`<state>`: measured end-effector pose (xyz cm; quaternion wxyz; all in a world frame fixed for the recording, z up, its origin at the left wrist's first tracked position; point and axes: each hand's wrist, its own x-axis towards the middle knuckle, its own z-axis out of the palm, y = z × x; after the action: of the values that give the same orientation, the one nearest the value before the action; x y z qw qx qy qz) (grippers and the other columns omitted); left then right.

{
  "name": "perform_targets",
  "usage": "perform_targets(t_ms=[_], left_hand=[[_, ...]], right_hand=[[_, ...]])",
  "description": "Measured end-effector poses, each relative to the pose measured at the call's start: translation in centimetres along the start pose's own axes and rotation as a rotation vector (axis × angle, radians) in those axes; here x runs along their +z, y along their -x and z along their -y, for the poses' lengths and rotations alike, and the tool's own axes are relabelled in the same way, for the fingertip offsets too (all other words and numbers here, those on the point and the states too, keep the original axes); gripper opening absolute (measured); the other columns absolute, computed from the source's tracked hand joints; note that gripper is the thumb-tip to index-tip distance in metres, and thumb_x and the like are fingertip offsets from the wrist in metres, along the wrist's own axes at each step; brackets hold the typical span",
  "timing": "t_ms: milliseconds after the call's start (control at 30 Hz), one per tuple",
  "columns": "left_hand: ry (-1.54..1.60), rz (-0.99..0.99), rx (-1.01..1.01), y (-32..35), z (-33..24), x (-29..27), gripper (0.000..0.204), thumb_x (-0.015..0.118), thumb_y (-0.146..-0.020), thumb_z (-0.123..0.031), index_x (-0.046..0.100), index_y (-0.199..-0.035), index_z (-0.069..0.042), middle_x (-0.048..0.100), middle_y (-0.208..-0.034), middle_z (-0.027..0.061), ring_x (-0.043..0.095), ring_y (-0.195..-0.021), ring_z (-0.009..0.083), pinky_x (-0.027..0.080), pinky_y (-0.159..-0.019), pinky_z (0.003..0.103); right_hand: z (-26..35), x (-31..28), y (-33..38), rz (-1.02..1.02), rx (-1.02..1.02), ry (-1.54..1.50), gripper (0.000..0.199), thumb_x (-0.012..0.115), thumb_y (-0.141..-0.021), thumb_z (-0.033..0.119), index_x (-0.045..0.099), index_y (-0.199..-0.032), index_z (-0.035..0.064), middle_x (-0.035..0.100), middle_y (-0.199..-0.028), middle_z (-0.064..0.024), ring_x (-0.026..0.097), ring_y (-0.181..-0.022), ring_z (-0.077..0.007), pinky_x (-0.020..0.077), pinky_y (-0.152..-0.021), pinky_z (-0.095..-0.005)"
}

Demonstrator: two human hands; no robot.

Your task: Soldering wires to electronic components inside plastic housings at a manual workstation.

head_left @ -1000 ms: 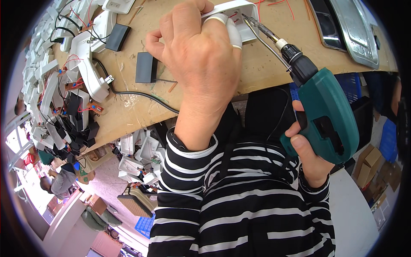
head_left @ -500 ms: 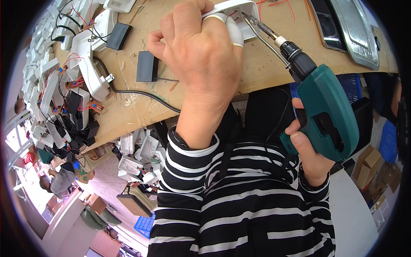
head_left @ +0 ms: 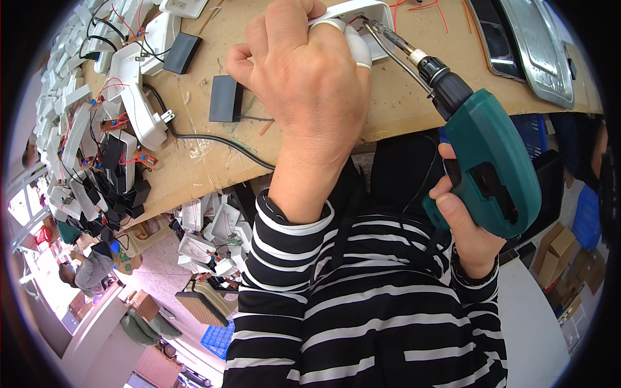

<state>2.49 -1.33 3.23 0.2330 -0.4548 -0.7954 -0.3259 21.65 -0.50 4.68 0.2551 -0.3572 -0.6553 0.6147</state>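
Note:
My left hand (head_left: 317,90), white covers on some fingers, is closed on a white plastic housing (head_left: 379,49) at the table's far side. Its fingertips are partly hidden behind the hand. In my right hand (head_left: 471,236) is a green soldering gun (head_left: 495,161) with a thin metal feed tube beside its nozzle. The gun's tip reaches into the housing, near a small bit of red wire. Left of my left wrist lies a black rectangular box (head_left: 224,99) with a thin lead running under the hand.
Another black box (head_left: 182,53) and a white housing with plug prongs (head_left: 147,126) lie to the left, beside a black cable (head_left: 223,143). Many white housings with wires (head_left: 77,136) pile up further left. A metal tray (head_left: 540,55) stands at far right. Cardboard boxes (head_left: 557,249) sit below.
The soldering gun has shifted slightly left and up, its tip now deeper in the housing. My left hand has moved a little to the right.

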Motion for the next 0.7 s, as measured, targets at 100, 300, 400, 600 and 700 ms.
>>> perform_targets(t_ms=[100, 300, 400, 600, 700], left_hand=[[-0.016, -0.004, -0.002, -0.01, 0.07, -0.16, 0.009, 0.06, -0.058, -0.008, 0.059, -0.066, -0.003, 0.052, -0.081, 0.0062, 0.048, -0.076, 0.0236, 0.03, -0.073, 0.036], [0.009, 0.007, -0.02, 0.02, -0.01, -0.2, 0.01, 0.061, -0.057, -0.007, 0.059, -0.067, -0.004, 0.052, -0.081, 0.006, 0.048, -0.076, 0.0235, 0.03, -0.073, 0.036], [-0.003, 0.0, -0.01, 0.05, 0.06, -0.15, 0.011, 0.061, -0.057, -0.007, 0.06, -0.067, -0.004, 0.052, -0.081, 0.0059, 0.048, -0.076, 0.0234, 0.03, -0.073, 0.036], [0.005, 0.005, -0.009, 0.02, 0.05, -0.2, 0.011, 0.061, -0.057, -0.007, 0.06, -0.067, -0.004, 0.052, -0.082, 0.0059, 0.047, -0.076, 0.0234, 0.03, -0.073, 0.035], [0.016, 0.006, -0.02, 0.08, -0.1, 0.05, 0.011, 0.061, -0.057, -0.007, 0.06, -0.067, -0.004, 0.052, -0.081, 0.0059, 0.047, -0.076, 0.0233, 0.03, -0.072, 0.036]], right_hand=[[0.04, 0.01, -0.14, 0.021, -0.02, 0.015, 0.056, 0.061, -0.069, -0.002, 0.039, -0.12, -0.0049, 0.054, -0.106, -0.0211, 0.057, -0.069, -0.0142, 0.0492, -0.063, -0.0241], [-0.23, -0.24, -0.39, 0.069, -0.13, 0.072, 0.054, 0.06, -0.069, -0.003, 0.04, -0.119, -0.0048, 0.055, -0.104, -0.0198, 0.056, -0.069, -0.0135, 0.0487, -0.063, -0.0235], [-0.14, -0.2, -0.42, 0.061, -0.111, 0.077, 0.054, 0.061, -0.069, -0.003, 0.04, -0.118, -0.0046, 0.055, -0.102, -0.0192, 0.056, -0.068, -0.0131, 0.0484, -0.062, -0.0231], [0.13, -0.17, -0.6, 0.06, -0.113, 0.143, 0.051, 0.061, -0.069, -0.004, 0.043, -0.116, -0.0049, 0.056, -0.1, -0.0182, 0.056, -0.068, -0.0126, 0.0479, -0.061, -0.0224], [0.08, -0.15, -0.51, 0.034, -0.097, 0.164, 0.049, 0.062, -0.069, -0.004, 0.044, -0.114, -0.0049, 0.057, -0.098, -0.0169, 0.055, -0.068, -0.0121, 0.0474, -0.061, -0.0222]])
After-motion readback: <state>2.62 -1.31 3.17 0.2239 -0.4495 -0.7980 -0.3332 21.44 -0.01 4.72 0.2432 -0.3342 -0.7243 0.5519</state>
